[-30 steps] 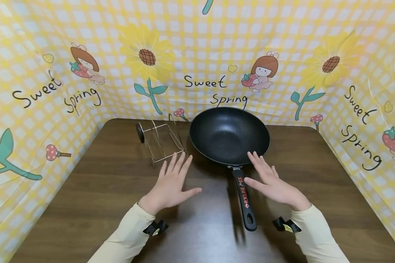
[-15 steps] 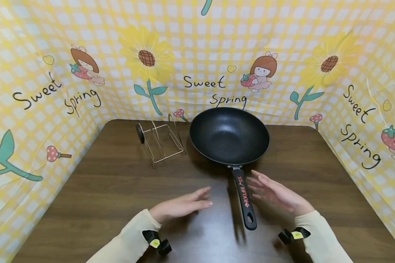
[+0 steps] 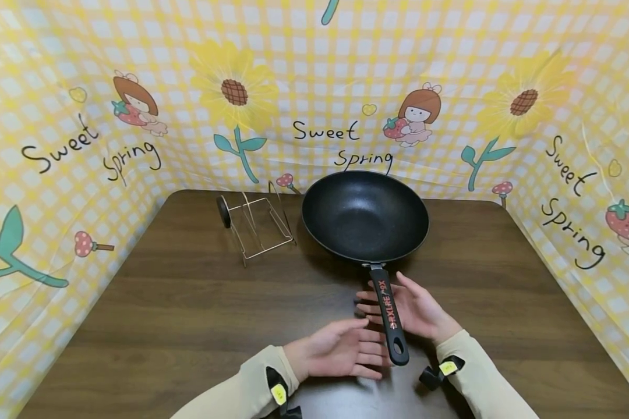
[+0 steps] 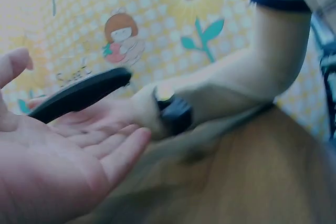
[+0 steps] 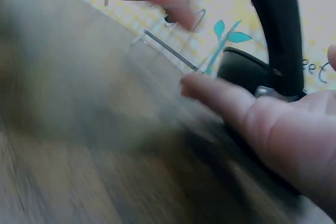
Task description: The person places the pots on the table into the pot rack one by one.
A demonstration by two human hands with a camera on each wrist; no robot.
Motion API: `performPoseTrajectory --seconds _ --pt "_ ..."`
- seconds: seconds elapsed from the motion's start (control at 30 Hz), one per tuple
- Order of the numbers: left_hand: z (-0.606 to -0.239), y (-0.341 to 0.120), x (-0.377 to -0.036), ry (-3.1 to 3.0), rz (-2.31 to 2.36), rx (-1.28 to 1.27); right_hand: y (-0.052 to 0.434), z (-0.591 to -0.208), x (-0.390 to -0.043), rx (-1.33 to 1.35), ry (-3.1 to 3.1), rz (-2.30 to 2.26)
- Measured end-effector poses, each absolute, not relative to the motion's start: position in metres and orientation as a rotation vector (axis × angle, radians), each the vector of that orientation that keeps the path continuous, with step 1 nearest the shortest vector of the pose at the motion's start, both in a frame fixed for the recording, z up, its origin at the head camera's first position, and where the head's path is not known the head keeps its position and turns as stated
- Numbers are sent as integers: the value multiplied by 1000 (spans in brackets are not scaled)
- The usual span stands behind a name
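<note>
The pan (image 3: 365, 216) sits on the surface (image 3: 188, 302), unlifted. Left hand (image 3: 340, 352) and right hand (image 3: 411, 308) flank its handle (image 3: 389, 314), fingers straight, palms spread; no grip taken yet.

Bright even light, head view sharp, wrist views motion-blurred
</note>
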State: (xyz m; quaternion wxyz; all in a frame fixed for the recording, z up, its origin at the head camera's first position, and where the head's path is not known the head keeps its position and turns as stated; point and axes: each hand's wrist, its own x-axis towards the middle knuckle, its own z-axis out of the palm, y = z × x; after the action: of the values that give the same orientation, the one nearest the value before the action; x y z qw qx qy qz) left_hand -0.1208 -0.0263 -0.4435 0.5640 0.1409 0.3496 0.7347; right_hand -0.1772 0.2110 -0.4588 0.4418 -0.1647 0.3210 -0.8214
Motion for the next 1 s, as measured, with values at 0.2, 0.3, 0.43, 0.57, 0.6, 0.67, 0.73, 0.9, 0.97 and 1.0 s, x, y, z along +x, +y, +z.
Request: performPoseTrajectory --seconds 0.2,0.3,0.43,0.57,0.6,0.67,0.73,0.9,0.97,1.0 --pt "-441 3 -114 617 1830 293 194 -463 -182 -545 465 -2088" --pt "-438 14 -110 567 1885 222 188 -462 -183 -545 406 -2116" --pt "-435 24 -103 539 1964 120 183 -461 -182 -500 332 -2150" --pt "-432 30 -99 562 2029 29 182 -463 -183 -468 252 -2173" --pt "-431 30 -98 571 2042 11 182 -463 -183 -467 243 -2175" --pt "-431 31 -98 591 2057 -14 183 -465 -184 -468 231 -2170" --pt "-431 31 -98 606 2058 -8 183 -467 -185 -479 225 -2155" --pt "-434 29 -100 588 2029 121 179 -471 -187 -543 223 -2116" --pt "-435 28 -101 551 2016 167 177 -473 -188 -566 212 -2110" --pt "-436 28 -101 535 2010 190 176 -474 -188 -573 201 -2108"
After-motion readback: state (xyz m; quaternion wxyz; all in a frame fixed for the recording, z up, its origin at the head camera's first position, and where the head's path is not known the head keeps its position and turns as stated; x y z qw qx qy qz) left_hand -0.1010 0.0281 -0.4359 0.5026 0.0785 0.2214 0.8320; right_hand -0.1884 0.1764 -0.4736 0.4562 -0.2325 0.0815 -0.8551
